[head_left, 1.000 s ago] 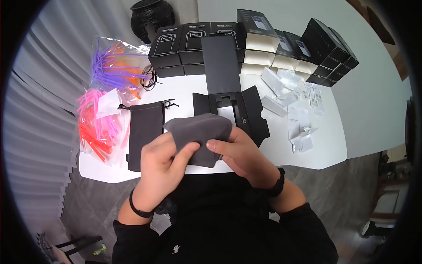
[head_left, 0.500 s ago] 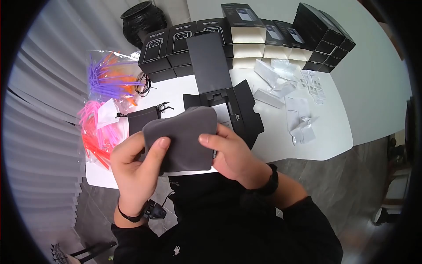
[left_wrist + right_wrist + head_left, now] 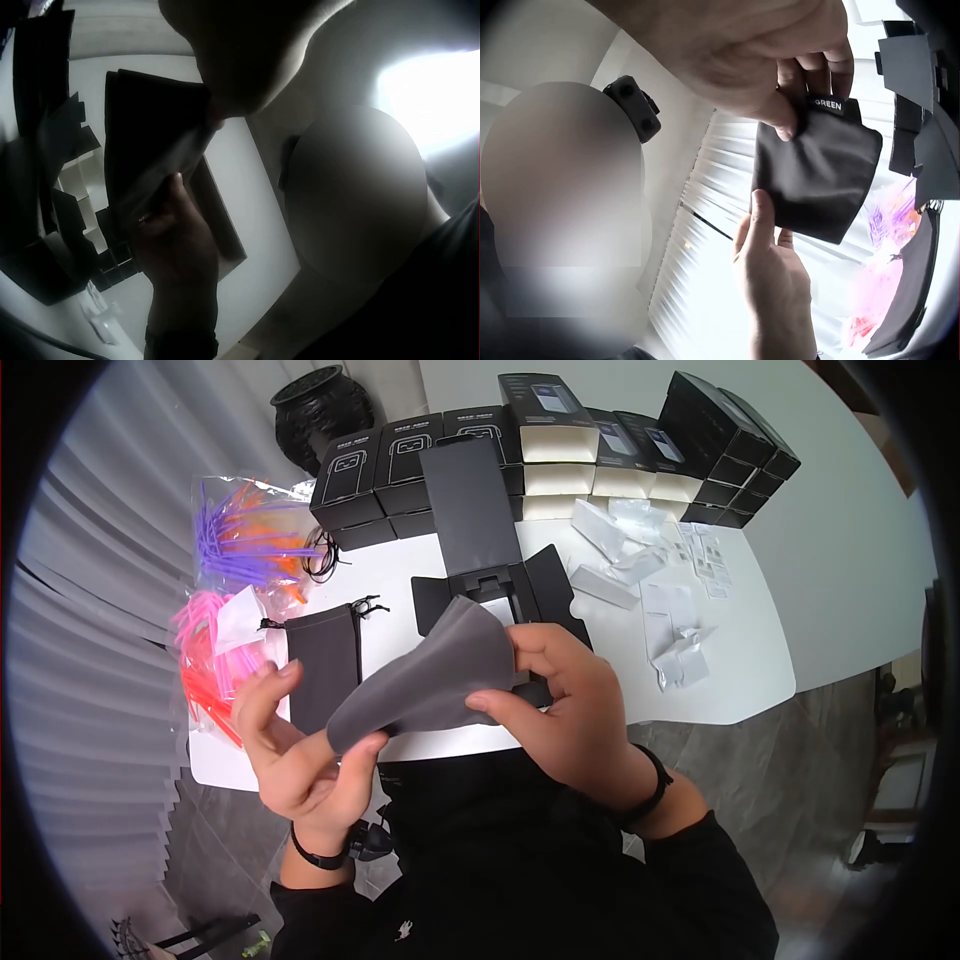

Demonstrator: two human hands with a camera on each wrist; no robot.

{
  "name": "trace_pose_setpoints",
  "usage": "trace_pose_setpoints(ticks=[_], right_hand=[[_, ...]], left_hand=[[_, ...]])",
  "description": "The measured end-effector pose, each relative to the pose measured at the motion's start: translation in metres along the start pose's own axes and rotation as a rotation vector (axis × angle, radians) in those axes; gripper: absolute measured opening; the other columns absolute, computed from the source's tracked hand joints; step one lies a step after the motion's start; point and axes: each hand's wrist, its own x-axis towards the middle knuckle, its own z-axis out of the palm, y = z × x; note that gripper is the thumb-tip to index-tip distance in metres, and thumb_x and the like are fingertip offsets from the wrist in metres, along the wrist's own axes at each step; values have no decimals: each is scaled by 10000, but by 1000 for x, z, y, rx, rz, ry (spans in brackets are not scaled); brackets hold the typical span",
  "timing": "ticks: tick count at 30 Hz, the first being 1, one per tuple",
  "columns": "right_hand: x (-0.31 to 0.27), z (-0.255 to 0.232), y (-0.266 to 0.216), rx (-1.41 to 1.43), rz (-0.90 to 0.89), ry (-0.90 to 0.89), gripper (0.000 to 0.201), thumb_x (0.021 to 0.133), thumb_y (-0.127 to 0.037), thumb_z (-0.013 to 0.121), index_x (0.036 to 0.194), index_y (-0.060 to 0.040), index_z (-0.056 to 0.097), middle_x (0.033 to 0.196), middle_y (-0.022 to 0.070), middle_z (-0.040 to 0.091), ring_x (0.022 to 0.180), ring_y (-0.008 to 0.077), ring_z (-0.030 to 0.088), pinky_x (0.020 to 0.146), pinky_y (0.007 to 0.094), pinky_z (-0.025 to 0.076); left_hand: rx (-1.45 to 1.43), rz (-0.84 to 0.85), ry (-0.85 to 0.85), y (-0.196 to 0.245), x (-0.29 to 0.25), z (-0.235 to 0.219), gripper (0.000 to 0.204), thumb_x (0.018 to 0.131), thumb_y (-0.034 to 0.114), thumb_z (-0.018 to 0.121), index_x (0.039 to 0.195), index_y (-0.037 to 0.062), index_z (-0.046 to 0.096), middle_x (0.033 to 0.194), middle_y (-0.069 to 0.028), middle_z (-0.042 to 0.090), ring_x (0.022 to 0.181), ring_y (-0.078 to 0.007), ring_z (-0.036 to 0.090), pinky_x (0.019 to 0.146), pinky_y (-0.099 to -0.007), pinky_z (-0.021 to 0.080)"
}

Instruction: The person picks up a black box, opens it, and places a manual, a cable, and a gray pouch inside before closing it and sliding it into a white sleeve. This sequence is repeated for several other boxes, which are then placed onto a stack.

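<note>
A dark grey cloth piece (image 3: 435,675) is held up between both hands, above the front of the table. The left hand (image 3: 315,770) pinches its lower left corner between thumb and a finger, other fingers raised. The right hand (image 3: 575,715) grips its right side, thumb on the near face. In the right wrist view the cloth (image 3: 817,172) shows a label reading "GREEN" beside the right hand (image 3: 780,52). Behind the cloth lies an open black box (image 3: 550,595), partly hidden. A dark drawstring pouch (image 3: 322,665) lies to the left.
Black boxes (image 3: 410,460) are stacked along the back of the white table (image 3: 740,670). Bags of purple and orange (image 3: 245,540) and pink and red sticks (image 3: 215,660) lie left, near a black cable (image 3: 322,555). White wrappers and papers (image 3: 670,610) lie right.
The cloth, spread flatter half a second ago, is now tilted and narrows toward the left hand. The left hand has moved down to its corner with fingers lifted; the right hand has turned.
</note>
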Motion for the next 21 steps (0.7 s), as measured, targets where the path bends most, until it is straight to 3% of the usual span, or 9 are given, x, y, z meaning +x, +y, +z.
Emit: trace_pose_setpoints(ticks=[4,5,6,7,9,12,16,18,21], right_hand=[[7,-10,2,-227,-321,22,282,749,21,815,978,11,649,1205,159,638,1049,182,652,855,276,509],[9,-13,0,-250,-337,40,377,703,-109,872,979,-20,632,1236,160,622,1133,303,618,919,370,506],[14,-15,0,-240,-375,42,364,709,-109,868,968,-20,627,1204,154,623,1123,300,618,920,373,504],[19,-17,-1,-229,-412,43,353,715,-108,864,957,-20,623,1172,148,624,1113,296,618,920,376,501],[22,-18,-3,-75,-337,-17,324,752,-91,838,965,-17,606,1130,139,634,1076,261,629,895,357,507],[21,-19,-6,348,11,-196,273,848,-43,774,1025,-8,569,1101,127,662,997,166,661,819,290,533],[26,-11,-2,487,134,-91,379,895,-23,723,1191,14,489,1054,122,663,938,133,663,772,265,546],[29,-6,0,632,225,-25,445,907,-25,704,1269,28,450,1035,126,651,940,147,664,761,278,550],[32,-3,0,825,419,86,451,907,-21,691,1292,46,466,1034,117,639,918,159,660,755,298,554]], left_hand=[[-342,-78,-35,-6,10,1,244,840,144,783,809,4,585,1187,-269,636,1176,-411,608,1045,-543,435],[-447,-152,-34,-4,11,3,244,854,137,770,815,0,572,1152,-269,648,1131,-401,632,1022,-535,458],[-551,-227,-33,-2,13,5,243,868,129,757,820,-4,559,1118,-268,661,1086,-392,656,999,-527,480],[-658,-234,-18,0,16,10,227,881,94,745,834,1,543,1039,-240,682,939,-301,681,892,-418,532],[-604,-266,-35,2,18,5,210,873,67,749,834,11,549,1019,-210,684,879,-236,653,833,-349,517],[-603,-335,29,3,21,9,207,858,43,761,873,29,555,965,-146,672,807,-155,604,764,-276,482],[-820,-588,132,-1,26,23,240,862,56,767,962,53,548,904,-70,635,783,-107,579,741,-251,471],[-1096,-795,106,-10,18,33,478,928,354,739,1214,26,541,955,-54,634,765,-111,589,711,-246,490],[-1685,-987,-70,-21,-1,46,790,922,550,667,1426,-11,432,1235,-120,610,1026,-194,621,899,-327,508]])
